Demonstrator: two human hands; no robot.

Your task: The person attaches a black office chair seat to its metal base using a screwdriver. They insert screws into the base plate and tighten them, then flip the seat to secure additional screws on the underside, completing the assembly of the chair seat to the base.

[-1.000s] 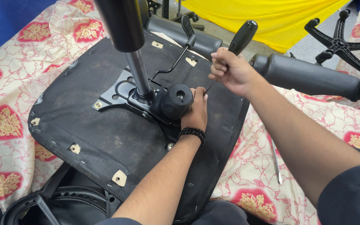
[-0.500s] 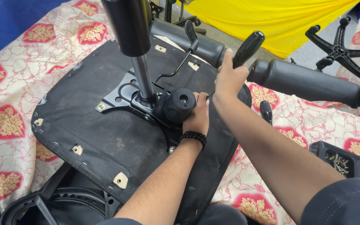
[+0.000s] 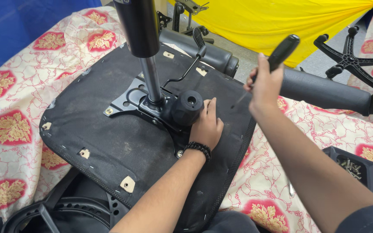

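An upturned office chair seat was observed lying underside up on a red-and-cream patterned cloth, its black fabric facing the camera. A black metal mechanism plate was seen bolted at the middle of the seat, with a gas-lift column rising from it toward the top edge. The left hand was laid flat on the seat just right of the round black knob, fingers loosely extended and touching the knob, gripping nothing. The right hand was held raised above the seat's right edge, fingers closed around a black-handled screwdriver, its shaft angled down toward the seat. A padded armrest lay to the right; a small black tray with screws sat near right.
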